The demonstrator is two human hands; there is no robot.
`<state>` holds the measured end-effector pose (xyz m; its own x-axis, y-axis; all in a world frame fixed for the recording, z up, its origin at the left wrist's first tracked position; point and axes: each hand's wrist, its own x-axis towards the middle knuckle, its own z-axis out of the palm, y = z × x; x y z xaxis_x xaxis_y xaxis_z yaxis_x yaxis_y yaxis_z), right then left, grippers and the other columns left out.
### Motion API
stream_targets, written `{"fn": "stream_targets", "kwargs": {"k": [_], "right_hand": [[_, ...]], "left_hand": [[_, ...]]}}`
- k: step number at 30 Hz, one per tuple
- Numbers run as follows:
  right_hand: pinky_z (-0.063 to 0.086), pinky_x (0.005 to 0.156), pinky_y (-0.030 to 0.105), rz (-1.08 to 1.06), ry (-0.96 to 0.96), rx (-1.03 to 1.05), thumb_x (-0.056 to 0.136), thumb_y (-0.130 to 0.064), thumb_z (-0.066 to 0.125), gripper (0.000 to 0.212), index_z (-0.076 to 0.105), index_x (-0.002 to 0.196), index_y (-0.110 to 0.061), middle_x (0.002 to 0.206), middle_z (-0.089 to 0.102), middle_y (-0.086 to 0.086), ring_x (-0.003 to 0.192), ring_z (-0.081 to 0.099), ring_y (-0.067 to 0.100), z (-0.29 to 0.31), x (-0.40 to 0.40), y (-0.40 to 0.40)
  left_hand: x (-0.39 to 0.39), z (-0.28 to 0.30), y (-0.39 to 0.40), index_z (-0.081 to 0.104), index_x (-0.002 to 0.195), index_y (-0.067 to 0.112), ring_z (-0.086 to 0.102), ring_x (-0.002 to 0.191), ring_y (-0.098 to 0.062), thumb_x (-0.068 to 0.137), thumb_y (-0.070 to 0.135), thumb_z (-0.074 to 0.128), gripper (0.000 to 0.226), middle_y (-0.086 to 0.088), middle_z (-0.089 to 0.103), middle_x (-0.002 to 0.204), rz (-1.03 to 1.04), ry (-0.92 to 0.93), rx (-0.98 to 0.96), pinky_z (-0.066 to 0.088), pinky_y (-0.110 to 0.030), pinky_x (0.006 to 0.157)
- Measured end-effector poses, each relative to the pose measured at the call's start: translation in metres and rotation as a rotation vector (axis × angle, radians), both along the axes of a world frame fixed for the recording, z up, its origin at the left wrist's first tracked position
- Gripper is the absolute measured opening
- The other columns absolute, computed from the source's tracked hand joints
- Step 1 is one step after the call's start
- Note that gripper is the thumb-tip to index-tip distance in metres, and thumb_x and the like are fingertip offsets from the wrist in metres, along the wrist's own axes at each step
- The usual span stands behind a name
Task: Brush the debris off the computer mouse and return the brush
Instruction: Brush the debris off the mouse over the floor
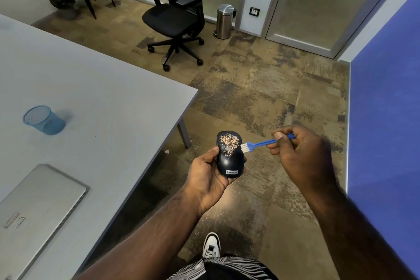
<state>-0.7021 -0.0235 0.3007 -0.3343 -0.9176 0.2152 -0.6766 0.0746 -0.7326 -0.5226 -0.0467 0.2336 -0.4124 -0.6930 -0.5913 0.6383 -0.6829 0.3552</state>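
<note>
My left hand [208,177] holds a dark computer mouse [230,161] over the floor, just off the table's corner. Pale crumbs of debris [229,142] cover the front half of the mouse's top. My right hand [302,157] grips a small blue brush [261,142] by its handle. The brush's white bristles touch the right edge of the mouse beside the debris.
A grey table [102,98] stands at left with a blue mesh cup [44,120] and a closed silver laptop [34,213] on it. A black office chair [175,18] and a steel bin [225,21] stand further off. A blue wall [386,120] runs along the right.
</note>
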Motion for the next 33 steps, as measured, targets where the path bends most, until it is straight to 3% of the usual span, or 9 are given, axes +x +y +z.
{"fn": "stream_targets", "kwargs": {"k": [2, 5, 8, 14, 17, 19, 22, 26, 33], "right_hand": [[0.057, 0.059, 0.022, -0.024, 0.035, 0.013, 0.095, -0.014, 0.06, 0.012, 0.071, 0.099, -0.013, 0.069, 0.069, -0.007, 0.065, 0.071, 0.004, -0.001, -0.002, -0.001], [0.055, 0.057, 0.015, -0.041, 0.009, -0.02, 0.095, -0.013, 0.06, 0.013, 0.071, 0.101, -0.011, 0.07, 0.068, -0.009, 0.065, 0.072, 0.002, 0.006, -0.007, -0.001], [0.055, 0.056, 0.013, 0.077, -0.03, -0.051, 0.093, -0.013, 0.06, 0.011, 0.07, 0.097, -0.016, 0.069, 0.068, -0.013, 0.069, 0.071, -0.005, 0.017, 0.005, 0.008], [0.052, 0.046, 0.02, 0.285, 0.138, -0.058, 0.09, -0.02, 0.063, 0.01, 0.073, 0.094, -0.02, 0.069, 0.074, -0.004, 0.054, 0.066, 0.005, 0.007, 0.041, 0.029], [0.038, 0.045, 0.009, 0.252, 0.209, -0.086, 0.087, -0.023, 0.061, 0.016, 0.074, 0.094, -0.018, 0.066, 0.073, -0.003, 0.048, 0.056, 0.005, 0.004, 0.046, 0.031], [0.035, 0.049, 0.007, 0.203, 0.228, -0.083, 0.087, -0.022, 0.061, 0.017, 0.075, 0.096, -0.019, 0.069, 0.074, -0.003, 0.049, 0.058, 0.007, 0.006, 0.044, 0.032], [0.049, 0.051, 0.015, 0.148, 0.195, -0.091, 0.089, -0.015, 0.065, 0.013, 0.074, 0.098, -0.017, 0.073, 0.076, -0.002, 0.055, 0.066, 0.012, 0.009, 0.037, 0.029], [0.058, 0.051, 0.037, 0.085, 0.192, -0.093, 0.091, -0.015, 0.063, 0.012, 0.073, 0.097, -0.015, 0.073, 0.076, -0.001, 0.058, 0.07, 0.02, 0.011, 0.026, 0.025], [0.059, 0.049, 0.039, 0.003, 0.229, -0.072, 0.094, -0.015, 0.06, 0.016, 0.072, 0.104, -0.01, 0.074, 0.074, 0.002, 0.058, 0.069, 0.018, 0.009, 0.001, 0.014]], "left_hand": [[0.0, 0.002, 0.001, 0.058, 0.123, -0.001, 0.063, 0.098, -0.04, 0.1, 0.024, 0.036, 0.04, -0.026, 0.065, 0.116, -0.003, 0.017, 0.003, 0.045, -0.05, 0.095], [0.001, 0.004, 0.001, 0.056, 0.125, 0.0, 0.063, 0.098, -0.04, 0.1, 0.024, 0.038, 0.039, -0.026, 0.062, 0.121, 0.001, 0.036, 0.006, 0.048, -0.05, 0.092], [0.001, 0.005, 0.002, 0.056, 0.127, 0.0, 0.064, 0.096, -0.037, 0.1, 0.024, 0.038, 0.04, -0.026, 0.061, 0.125, 0.008, 0.03, -0.003, 0.052, -0.048, 0.087], [-0.003, 0.003, 0.004, 0.051, 0.132, -0.004, 0.062, 0.104, -0.035, 0.099, 0.024, 0.037, 0.046, -0.028, 0.059, 0.129, 0.009, 0.03, -0.018, 0.043, -0.051, 0.102], [-0.003, 0.005, 0.006, 0.054, 0.129, -0.003, 0.063, 0.103, -0.034, 0.1, 0.024, 0.036, 0.043, -0.026, 0.064, 0.12, 0.004, 0.024, -0.025, 0.044, -0.05, 0.102], [-0.002, 0.006, 0.006, 0.054, 0.129, -0.002, 0.06, 0.108, -0.036, 0.1, 0.024, 0.036, 0.043, -0.026, 0.062, 0.126, 0.012, 0.016, -0.025, 0.04, -0.052, 0.105], [-0.002, 0.005, 0.006, 0.05, 0.134, -0.001, 0.053, 0.118, -0.039, 0.099, 0.024, 0.037, 0.044, -0.026, 0.055, 0.137, 0.015, 0.01, -0.022, 0.038, -0.054, 0.106], [-0.002, 0.008, 0.008, 0.056, 0.126, -0.001, 0.059, 0.104, -0.038, 0.1, 0.025, 0.037, 0.041, -0.027, 0.056, 0.134, 0.007, 0.006, -0.004, 0.049, -0.049, 0.091], [-0.001, 0.009, 0.009, 0.057, 0.123, 0.001, 0.06, 0.102, -0.041, 0.1, 0.023, 0.037, 0.037, -0.029, 0.059, 0.126, 0.01, 0.044, 0.017, 0.045, -0.051, 0.094]]}}
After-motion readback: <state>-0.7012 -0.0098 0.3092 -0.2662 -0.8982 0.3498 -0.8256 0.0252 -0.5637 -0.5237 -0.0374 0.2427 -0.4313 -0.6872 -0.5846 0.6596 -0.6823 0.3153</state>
